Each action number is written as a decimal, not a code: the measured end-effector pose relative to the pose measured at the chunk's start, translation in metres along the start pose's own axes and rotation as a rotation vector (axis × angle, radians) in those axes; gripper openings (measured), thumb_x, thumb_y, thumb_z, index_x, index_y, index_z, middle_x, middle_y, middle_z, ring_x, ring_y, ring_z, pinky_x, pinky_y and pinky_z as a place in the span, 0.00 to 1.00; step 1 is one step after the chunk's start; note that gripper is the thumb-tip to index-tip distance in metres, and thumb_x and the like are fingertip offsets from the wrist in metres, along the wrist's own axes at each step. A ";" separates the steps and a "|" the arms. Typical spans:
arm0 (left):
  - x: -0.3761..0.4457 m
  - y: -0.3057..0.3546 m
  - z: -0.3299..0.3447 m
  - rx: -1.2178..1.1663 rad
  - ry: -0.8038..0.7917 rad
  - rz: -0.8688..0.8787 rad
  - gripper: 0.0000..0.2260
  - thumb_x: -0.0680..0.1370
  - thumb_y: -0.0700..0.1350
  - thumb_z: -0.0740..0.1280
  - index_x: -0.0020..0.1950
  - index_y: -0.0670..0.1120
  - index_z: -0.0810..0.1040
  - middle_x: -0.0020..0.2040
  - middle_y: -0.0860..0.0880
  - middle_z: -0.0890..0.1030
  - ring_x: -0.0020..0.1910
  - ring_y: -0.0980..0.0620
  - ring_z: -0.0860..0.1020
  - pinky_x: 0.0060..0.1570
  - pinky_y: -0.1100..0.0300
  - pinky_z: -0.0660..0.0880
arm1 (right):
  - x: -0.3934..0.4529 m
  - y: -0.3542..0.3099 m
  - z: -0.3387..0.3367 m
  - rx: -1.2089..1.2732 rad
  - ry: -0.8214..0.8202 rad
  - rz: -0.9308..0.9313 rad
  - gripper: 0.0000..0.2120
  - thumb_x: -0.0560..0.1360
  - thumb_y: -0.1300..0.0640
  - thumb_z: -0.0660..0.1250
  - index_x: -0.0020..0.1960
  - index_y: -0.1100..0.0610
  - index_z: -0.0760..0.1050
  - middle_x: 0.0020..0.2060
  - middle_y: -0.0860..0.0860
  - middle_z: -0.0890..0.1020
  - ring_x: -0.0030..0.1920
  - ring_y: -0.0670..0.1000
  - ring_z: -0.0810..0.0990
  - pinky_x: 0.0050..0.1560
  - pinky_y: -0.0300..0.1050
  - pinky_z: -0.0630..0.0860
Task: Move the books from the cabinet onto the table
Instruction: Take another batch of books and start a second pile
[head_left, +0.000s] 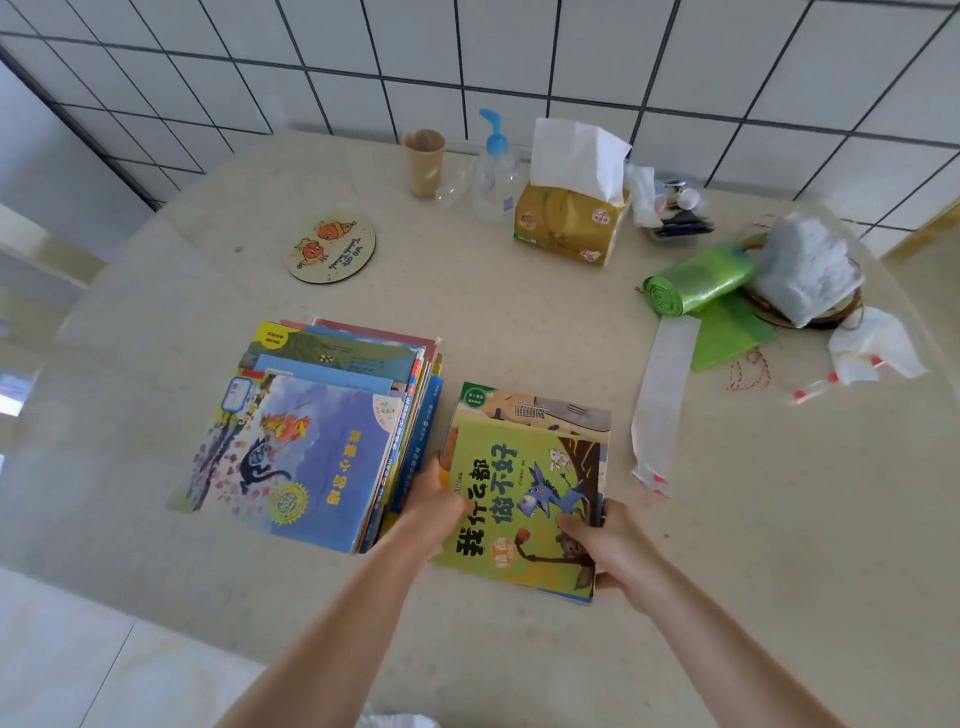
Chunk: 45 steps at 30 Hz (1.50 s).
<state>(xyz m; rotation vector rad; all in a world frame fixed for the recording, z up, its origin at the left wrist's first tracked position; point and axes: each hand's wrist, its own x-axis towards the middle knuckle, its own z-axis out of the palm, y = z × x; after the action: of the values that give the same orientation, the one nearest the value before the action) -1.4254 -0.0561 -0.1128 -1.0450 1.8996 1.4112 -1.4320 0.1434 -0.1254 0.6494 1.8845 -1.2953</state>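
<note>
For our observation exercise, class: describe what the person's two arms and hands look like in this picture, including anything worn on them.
Both forearms are bare as far as the frame shows: no sleeves, gloves, watch, bracelets or rings are visible. The left hand and right hand are bare, with short, unpainted-looking nails where they show. The arms enter from the bottom edge, slim and tapering to the wrists. No markings can be seen.
</note>
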 end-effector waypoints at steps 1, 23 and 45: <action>0.000 -0.001 0.001 0.019 0.006 0.014 0.26 0.76 0.29 0.63 0.70 0.48 0.66 0.57 0.48 0.78 0.58 0.48 0.77 0.56 0.50 0.76 | 0.001 0.001 0.001 -0.005 0.009 0.003 0.12 0.76 0.53 0.69 0.57 0.54 0.74 0.49 0.53 0.84 0.48 0.54 0.83 0.48 0.54 0.81; -0.057 -0.019 0.000 0.269 0.230 0.345 0.28 0.79 0.42 0.63 0.77 0.47 0.57 0.73 0.48 0.68 0.71 0.47 0.68 0.66 0.51 0.66 | -0.057 -0.002 0.007 -0.159 0.097 -0.202 0.18 0.77 0.57 0.65 0.64 0.54 0.62 0.53 0.51 0.73 0.51 0.52 0.74 0.51 0.47 0.72; -0.089 -0.069 -0.041 0.328 0.024 0.991 0.15 0.75 0.36 0.67 0.61 0.46 0.77 0.50 0.55 0.81 0.52 0.56 0.78 0.55 0.56 0.75 | -0.147 0.063 0.084 -0.142 0.633 -0.503 0.17 0.75 0.63 0.67 0.64 0.57 0.71 0.56 0.52 0.81 0.56 0.55 0.81 0.52 0.42 0.72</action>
<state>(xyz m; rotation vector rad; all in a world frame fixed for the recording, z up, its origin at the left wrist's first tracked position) -1.3184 -0.0824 -0.0659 0.1051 2.6979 1.4361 -1.2728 0.0887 -0.0592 0.5694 2.7672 -1.3306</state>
